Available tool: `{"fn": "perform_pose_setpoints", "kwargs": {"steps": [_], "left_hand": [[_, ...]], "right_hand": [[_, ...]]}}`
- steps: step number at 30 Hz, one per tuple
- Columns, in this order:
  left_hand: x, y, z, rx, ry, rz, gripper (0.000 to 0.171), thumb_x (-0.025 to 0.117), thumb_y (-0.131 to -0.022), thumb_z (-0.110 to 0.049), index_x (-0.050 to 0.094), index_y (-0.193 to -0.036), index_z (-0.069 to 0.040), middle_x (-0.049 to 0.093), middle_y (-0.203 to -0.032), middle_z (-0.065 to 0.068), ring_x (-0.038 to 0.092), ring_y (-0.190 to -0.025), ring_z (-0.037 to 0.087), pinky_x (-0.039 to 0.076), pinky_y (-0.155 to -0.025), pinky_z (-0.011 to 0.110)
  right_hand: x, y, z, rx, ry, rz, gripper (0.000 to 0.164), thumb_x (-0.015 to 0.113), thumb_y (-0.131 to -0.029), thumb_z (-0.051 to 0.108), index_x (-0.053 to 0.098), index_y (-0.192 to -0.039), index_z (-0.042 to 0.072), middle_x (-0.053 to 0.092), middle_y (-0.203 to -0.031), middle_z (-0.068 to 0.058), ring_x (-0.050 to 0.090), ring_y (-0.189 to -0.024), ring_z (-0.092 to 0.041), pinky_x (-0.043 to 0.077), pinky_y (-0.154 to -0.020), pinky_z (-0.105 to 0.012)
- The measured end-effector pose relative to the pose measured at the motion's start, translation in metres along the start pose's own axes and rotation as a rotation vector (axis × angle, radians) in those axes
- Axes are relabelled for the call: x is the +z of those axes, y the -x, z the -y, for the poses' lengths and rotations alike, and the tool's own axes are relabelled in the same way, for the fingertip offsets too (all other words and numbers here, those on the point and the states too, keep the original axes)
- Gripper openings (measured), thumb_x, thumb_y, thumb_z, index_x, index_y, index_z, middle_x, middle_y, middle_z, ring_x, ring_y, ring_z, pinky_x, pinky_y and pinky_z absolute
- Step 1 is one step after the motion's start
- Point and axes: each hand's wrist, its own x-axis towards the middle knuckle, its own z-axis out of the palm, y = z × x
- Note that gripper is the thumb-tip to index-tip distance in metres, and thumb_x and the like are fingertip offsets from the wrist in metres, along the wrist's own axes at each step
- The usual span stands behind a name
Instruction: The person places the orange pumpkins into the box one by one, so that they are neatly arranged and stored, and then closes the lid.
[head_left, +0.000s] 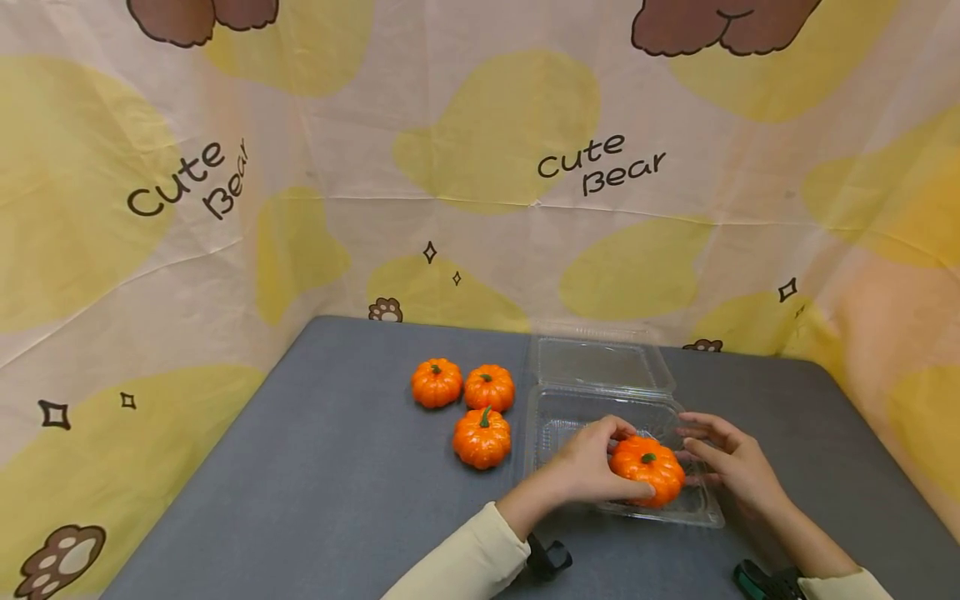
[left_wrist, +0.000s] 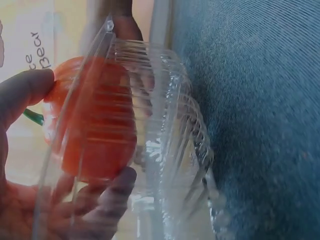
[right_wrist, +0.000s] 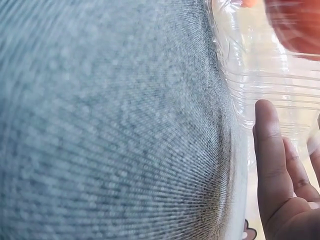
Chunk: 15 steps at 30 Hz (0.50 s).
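An orange toy pumpkin (head_left: 649,473) with a green stem is held by my left hand (head_left: 588,465), thumb on the near side and fingers on the far side. It is over the near right part of an open clear plastic clamshell box (head_left: 551,408). Through the box wall the left wrist view shows the pumpkin (left_wrist: 102,120) between thumb and fingers. My right hand (head_left: 738,462) is at the box's right side, its fingers extended. In the right wrist view a straight finger (right_wrist: 270,145) lies by the clear wall; whether it touches cannot be told.
Three more orange pumpkins, one at the back left (head_left: 437,383), one beside it (head_left: 490,388) and one in front (head_left: 482,439), stand left of the box on the grey table (head_left: 322,467). The box's lid (head_left: 600,364) lies folded back toward the printed cloth wall (head_left: 480,125).
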Motion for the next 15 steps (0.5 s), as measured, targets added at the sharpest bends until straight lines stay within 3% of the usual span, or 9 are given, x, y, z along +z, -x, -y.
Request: {"fn": "perform_pose_setpoints", "kwargs": {"steps": [15], "left_hand": [[0.012,-0.012,-0.003,-0.083,-0.059,0.012,0.058,0.087,-0.065,-0.031,0.058,-0.115,-0.023,0.062,-0.107,-0.011,0.056,-0.091,0.000,0.046,-0.078,0.015]], "right_hand": [[0.000,0.001,0.002,-0.005,0.023,-0.002,0.041,0.054,-0.099,0.014,0.045,-0.136,0.001,0.067,-0.104,0.020,0.070,-0.085,-0.007,0.059,-0.063,-0.036]]}}
